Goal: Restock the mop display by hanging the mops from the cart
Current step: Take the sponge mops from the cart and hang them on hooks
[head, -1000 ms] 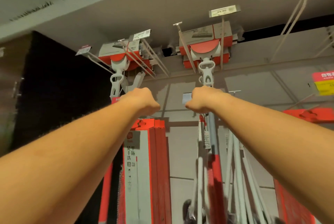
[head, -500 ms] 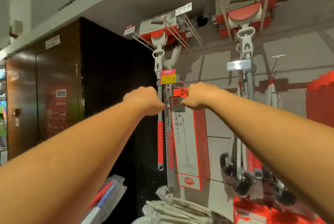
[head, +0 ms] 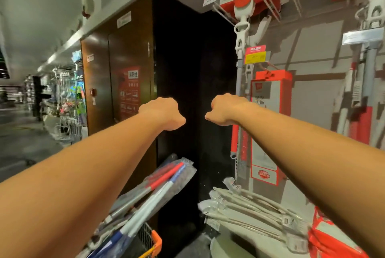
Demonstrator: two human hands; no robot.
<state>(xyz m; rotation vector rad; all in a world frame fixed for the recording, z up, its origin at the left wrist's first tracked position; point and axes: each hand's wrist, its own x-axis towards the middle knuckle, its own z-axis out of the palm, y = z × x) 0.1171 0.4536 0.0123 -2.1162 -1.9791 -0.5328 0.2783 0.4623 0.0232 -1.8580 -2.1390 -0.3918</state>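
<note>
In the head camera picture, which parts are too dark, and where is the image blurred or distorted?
Head view: the black panel is too dark for any detail; the hanging mops at right look smeared and blocky; the wide lens bends the ceiling edge; the plastic on the bagged mops in the cart catches a pale sheen.

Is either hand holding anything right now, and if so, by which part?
Nothing: the left hand and right hand are both curled fists with nothing sticking out of either.

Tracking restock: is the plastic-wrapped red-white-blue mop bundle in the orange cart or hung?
In: the plastic-wrapped mop bundle slants up out of the orange wire cart.
</note>
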